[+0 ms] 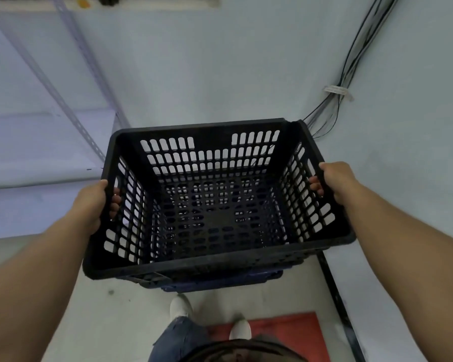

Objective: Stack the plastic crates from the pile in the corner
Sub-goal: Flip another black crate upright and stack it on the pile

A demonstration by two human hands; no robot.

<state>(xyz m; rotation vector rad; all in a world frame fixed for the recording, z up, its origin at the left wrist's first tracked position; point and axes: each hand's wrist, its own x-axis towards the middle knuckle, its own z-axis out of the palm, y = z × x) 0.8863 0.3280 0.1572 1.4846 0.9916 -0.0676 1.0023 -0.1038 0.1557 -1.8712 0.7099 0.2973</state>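
Crate (217, 199) between hands | left hand (90, 205), right hand (336, 182) gripping side rims

A storeroom or back room, by the look of it: bare pale walls (220, 61) meet in a corner, slotted metal shelving (63, 100) stands at the left, loose black cables (351, 61) run down the corner, and the concrete floor (102, 309) is bare.
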